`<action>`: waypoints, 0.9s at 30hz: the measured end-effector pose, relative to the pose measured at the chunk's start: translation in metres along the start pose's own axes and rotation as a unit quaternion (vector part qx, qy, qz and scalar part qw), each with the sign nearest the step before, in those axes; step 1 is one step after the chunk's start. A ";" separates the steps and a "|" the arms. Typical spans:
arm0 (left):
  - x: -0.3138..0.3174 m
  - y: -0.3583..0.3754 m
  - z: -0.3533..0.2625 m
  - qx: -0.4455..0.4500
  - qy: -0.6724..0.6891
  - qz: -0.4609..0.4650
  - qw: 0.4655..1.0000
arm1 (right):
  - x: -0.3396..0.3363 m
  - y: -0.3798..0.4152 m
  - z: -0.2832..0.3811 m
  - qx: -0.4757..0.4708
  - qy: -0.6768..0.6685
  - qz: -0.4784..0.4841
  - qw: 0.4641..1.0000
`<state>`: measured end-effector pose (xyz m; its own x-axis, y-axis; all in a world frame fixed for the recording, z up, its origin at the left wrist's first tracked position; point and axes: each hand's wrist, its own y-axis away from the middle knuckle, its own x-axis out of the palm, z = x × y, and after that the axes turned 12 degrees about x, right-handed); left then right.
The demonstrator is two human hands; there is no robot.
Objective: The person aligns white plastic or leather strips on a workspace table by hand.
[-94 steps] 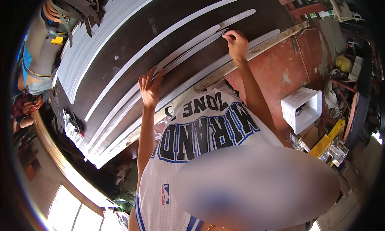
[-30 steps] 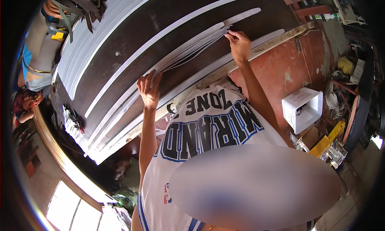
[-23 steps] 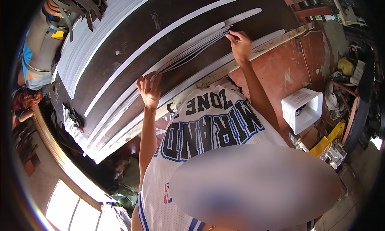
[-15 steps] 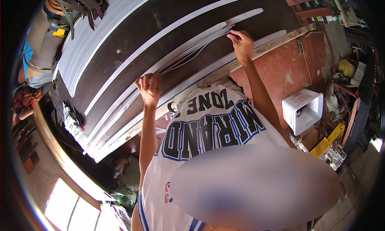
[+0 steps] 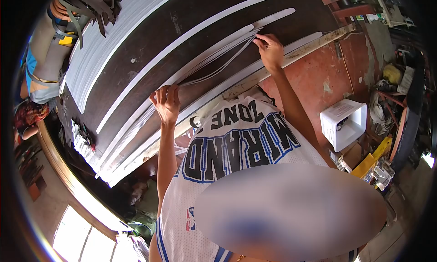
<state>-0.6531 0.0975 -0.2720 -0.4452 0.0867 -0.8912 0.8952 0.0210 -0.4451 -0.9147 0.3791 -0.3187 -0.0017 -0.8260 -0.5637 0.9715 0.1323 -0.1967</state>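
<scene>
My right hand (image 5: 269, 50) pinches the ends of several thin white strips (image 5: 230, 61) over the dark tabletop. Between my hands these strips bow apart, and the loosest ones curve towards my body. My left hand (image 5: 166, 103) has its fingers closed over the same bundle further along, where the strips lie close together. Just beyond the bundle lies a wider white strip (image 5: 273, 18), its rounded end pointing right. Another long white strip (image 5: 191, 31) curves across the table farther away. A pale strip (image 5: 300, 44) runs along the near edge.
Many white strips (image 5: 118, 23) are stacked at the far left, with dark strips (image 5: 98, 5) beside them. A white plastic bin (image 5: 343, 125) is at the right, near a yellow object (image 5: 375, 157). Part of another person (image 5: 32, 112) shows at the left edge.
The thin strips between my hands now bow out wider and spread apart more. My right hand has shifted slightly left, while my left hand stays almost in place.
</scene>
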 end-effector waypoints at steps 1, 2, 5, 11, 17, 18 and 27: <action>0.000 0.001 0.000 0.000 -0.001 0.003 1.000 | 0.000 0.000 0.001 0.014 -0.013 0.002 1.000; -0.003 0.006 0.006 0.000 -0.001 0.002 1.000 | 0.004 0.005 0.006 0.013 -0.013 0.001 1.000; -0.004 0.005 0.005 -0.003 -0.007 0.011 1.000 | 0.001 0.003 0.004 0.023 -0.008 0.021 0.999; -0.008 0.013 0.005 -0.014 -0.054 0.036 0.998 | 0.000 0.004 0.009 0.025 -0.005 0.034 0.999; -0.015 0.025 0.015 -0.021 -0.083 0.035 0.996 | 0.004 0.007 0.011 0.026 0.015 0.044 0.999; -0.016 0.026 0.017 -0.021 -0.079 0.030 0.996 | 0.007 0.008 0.012 0.015 0.009 0.033 0.999; -0.016 0.025 0.016 -0.039 -0.069 0.022 0.997 | 0.013 0.016 0.013 0.030 0.035 0.003 0.999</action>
<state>-0.6238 0.0812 -0.2707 -0.3984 -0.0487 -0.9159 0.9106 0.0986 -0.4013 -0.8964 0.3632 -0.3183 -0.0108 -0.7850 -0.6194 0.9840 0.1018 -0.1461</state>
